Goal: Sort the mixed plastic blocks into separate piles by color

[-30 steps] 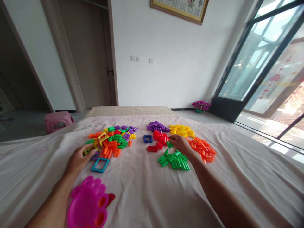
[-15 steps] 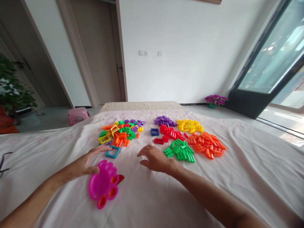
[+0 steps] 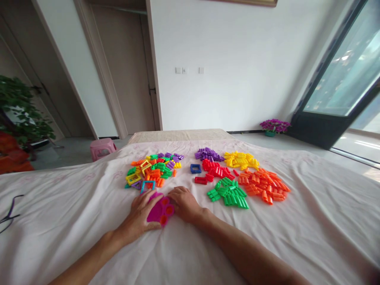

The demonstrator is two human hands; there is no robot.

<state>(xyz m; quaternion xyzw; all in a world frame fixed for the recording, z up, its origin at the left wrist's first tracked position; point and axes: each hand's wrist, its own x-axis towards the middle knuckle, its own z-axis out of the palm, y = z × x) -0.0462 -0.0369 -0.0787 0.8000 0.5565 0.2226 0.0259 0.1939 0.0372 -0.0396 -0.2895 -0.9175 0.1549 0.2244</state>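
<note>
A magenta scalloped plastic toy (image 3: 154, 213) with orange round spots lies on the cloth between my hands. My left hand (image 3: 141, 211) grips it from the left, fingers over its far edge and thumb at its near edge. My right hand (image 3: 185, 204) is closed at its right side, with bent fingers against the rim; the fingertips are partly hidden. Just beyond my left fingers stands a light-blue square frame (image 3: 147, 185), its lower part covered. A mixed heap of coloured plastic pieces (image 3: 160, 168) lies behind it.
Sorted piles of purple (image 3: 208, 154), yellow (image 3: 241, 160), red (image 3: 216, 170), green (image 3: 228, 194) and orange pieces (image 3: 264, 184) lie to the right. A dark-blue square frame (image 3: 195, 169) stands between heaps. Glasses (image 3: 11, 217) rest at the left on the pale tablecloth (image 3: 314, 237).
The magenta toy has moved right and away from me, with my left hand now over it. My right hand has come in against its right side. The view has tilted slightly up.
</note>
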